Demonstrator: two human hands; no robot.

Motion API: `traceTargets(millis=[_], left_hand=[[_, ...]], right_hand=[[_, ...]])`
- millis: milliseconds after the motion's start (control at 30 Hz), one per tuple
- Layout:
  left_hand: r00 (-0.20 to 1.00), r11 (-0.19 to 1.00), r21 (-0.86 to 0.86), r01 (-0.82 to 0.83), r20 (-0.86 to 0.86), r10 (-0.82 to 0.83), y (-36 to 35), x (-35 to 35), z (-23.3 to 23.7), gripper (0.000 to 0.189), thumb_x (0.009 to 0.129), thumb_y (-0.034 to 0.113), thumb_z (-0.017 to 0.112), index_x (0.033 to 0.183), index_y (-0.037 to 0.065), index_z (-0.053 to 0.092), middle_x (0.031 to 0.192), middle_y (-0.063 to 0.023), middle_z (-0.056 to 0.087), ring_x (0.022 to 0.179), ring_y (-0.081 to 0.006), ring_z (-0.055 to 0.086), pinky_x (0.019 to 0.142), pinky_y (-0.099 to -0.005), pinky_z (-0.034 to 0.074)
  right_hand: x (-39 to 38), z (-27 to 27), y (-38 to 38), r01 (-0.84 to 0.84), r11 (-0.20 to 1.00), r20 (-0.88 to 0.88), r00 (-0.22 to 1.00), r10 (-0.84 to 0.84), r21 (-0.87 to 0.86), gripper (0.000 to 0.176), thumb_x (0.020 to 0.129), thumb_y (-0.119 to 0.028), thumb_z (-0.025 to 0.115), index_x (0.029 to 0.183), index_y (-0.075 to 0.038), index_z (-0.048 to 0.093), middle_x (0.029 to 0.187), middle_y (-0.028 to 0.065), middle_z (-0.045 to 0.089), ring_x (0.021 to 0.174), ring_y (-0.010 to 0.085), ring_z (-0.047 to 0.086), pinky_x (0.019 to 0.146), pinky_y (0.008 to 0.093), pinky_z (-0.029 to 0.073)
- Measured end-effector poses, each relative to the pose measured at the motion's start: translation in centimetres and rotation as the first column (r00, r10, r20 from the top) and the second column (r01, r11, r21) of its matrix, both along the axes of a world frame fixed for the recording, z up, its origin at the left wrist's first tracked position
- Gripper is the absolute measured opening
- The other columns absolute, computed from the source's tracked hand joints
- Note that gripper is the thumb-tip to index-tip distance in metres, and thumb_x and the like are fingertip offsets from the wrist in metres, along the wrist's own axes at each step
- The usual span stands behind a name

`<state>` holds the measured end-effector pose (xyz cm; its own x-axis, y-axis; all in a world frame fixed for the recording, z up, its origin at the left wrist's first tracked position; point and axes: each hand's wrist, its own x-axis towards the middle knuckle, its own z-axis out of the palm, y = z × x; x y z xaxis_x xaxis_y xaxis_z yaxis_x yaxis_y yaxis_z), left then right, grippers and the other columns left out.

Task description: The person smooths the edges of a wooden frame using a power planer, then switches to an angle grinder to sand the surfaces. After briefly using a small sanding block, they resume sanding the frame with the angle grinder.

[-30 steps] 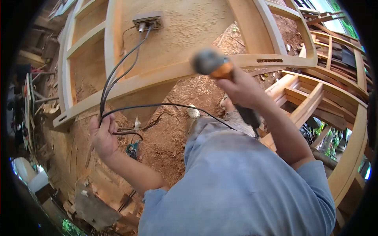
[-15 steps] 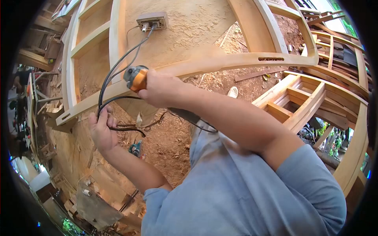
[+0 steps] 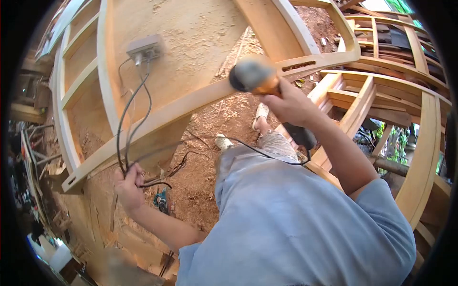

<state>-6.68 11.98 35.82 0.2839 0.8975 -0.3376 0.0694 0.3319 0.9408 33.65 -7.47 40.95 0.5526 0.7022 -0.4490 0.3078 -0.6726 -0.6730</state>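
The right hand [image 3: 292,104] gripped one blurred orange-and-grey power tool [image 3: 265,82], while the left hand [image 3: 130,189] clasped dark cables [image 3: 119,138] below one socket box [image 3: 144,46].

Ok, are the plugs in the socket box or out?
In, it appears: two plugs meet the socket box, and cables run from them to the left hand. Blur hides the prongs.

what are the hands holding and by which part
The right hand grips the orange power tool around its body, behind its head; the left hand holds dark cords partway along.
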Motion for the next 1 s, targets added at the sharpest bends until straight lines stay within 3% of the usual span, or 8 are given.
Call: traceTargets(millis=[133,267,333,433,633,867,900,1000], left_hand=[[0.974,0.979,-0.077,0.186,-0.118,-0.194,-1.4,1.0,-1.7,0.005,0.090,-0.002,0.059,0.091,0.003,0.059,0.075,-0.0040,0.062,0.057,-0.0062,0.046,0.052,-0.0209,0.035],[0.939,0.936,-0.166,0.312,-0.100,-0.331,-1.7,2.2,-2.0,0.005,0.089,-0.001,0.060,0.087,0.003,0.059,0.072,-0.0020,0.060,0.057,-0.0061,0.045,0.052,-0.0210,0.033],[0.925,0.921,-0.171,0.349,-0.096,-0.368,-1.9,3.5,-2.3,0.007,0.088,-0.001,0.060,0.086,0.005,0.058,0.070,-0.0001,0.057,0.057,-0.0056,0.044,0.052,-0.0216,0.032],[0.915,0.912,-0.228,0.340,-0.143,-0.377,-2.0,4.8,-3.9,0.006,0.090,0.001,0.062,0.088,0.005,0.057,0.070,-0.0004,0.057,0.055,-0.0059,0.044,0.050,-0.0220,0.031],[0.922,0.921,-0.264,0.285,-0.187,-0.339,-3.8,10.3,-6.3,0.004,0.092,0.007,0.065,0.094,0.005,0.062,0.072,0.0012,0.060,0.056,-0.0065,0.048,0.050,-0.0229,0.034],[0.908,0.920,-0.271,0.282,-0.233,-0.347,-6.6,13.7,-12.3,0.013,0.092,0.011,0.068,0.100,0.000,0.068,0.089,-0.0058,0.069,0.079,-0.0146,0.063,0.075,-0.0300,0.048],[0.873,0.899,-0.307,0.311,-0.281,-0.398,-6.4,13.8,-13.4,0.018,0.092,0.011,0.068,0.104,-0.001,0.068,0.098,-0.0060,0.071,0.094,-0.0161,0.063,0.088,-0.0327,0.046],[0.782,0.920,-0.219,0.326,-0.484,-0.392,-7.4,16.1,-12.2,0.022,0.092,0.012,0.067,0.109,-0.002,0.067,0.108,-0.0082,0.070,0.103,-0.0186,0.062,0.094,-0.0342,0.045]], right_hand=[[5.7,-1.8,-5.5,0.299,0.951,-0.146,0.947,-0.285,0.081,0.045,0.088,-0.029,0.066,0.119,0.003,0.057,0.092,0.0070,0.065,0.083,0.0161,0.060,0.079,0.0349,0.050],[3.4,-1.0,-3.6,0.159,0.980,-0.013,0.987,-0.158,0.117,0.038,0.088,-0.023,0.065,0.117,0.001,0.059,0.086,0.0048,0.061,0.075,0.0113,0.056,0.068,0.0289,0.049],[-0.2,-1.9,-1.1,0.013,1.000,-0.050,0.999,-0.013,0.003,0.038,0.088,-0.024,0.063,0.117,-0.001,0.060,0.088,0.0107,0.065,0.080,0.0168,0.062,0.074,0.0333,0.052],[-5.4,1.4,3.5,-0.180,0.981,-0.153,0.974,0.167,-0.077,0.053,0.087,-0.035,0.063,0.128,-0.004,0.050,0.109,0.0269,0.067,0.104,0.0414,0.065,0.089,0.0469,0.052],[-6.4,-1.3,4.6,-0.344,0.939,-0.085,0.935,0.344,0.008,0.055,0.087,-0.034,0.063,0.125,0.003,0.046,0.101,0.0265,0.068,0.098,0.0420,0.067,0.086,0.0463,0.053],[5.7,-0.8,-5.7,0.147,0.988,-0.014,0.989,-0.148,-0.047,0.059,0.086,-0.036,0.068,0.126,0.004,0.052,0.108,0.0256,0.067,0.104,0.0365,0.067,0.092,0.0419,0.051],[7.5,-0.7,-7.1,0.193,0.981,0.025,0.981,-0.193,-0.010,0.057,0.086,-0.036,0.068,0.125,0.003,0.053,0.108,0.0234,0.068,0.103,0.0347,0.067,0.092,0.0408,0.051],[12.5,-1.3,-10.8,0.273,0.959,0.050,0.959,-0.278,0.080,0.050,0.088,-0.033,0.068,0.122,0.001,0.056,0.104,0.0165,0.068,0.097,0.0275,0.066,0.089,0.0372,0.051]])
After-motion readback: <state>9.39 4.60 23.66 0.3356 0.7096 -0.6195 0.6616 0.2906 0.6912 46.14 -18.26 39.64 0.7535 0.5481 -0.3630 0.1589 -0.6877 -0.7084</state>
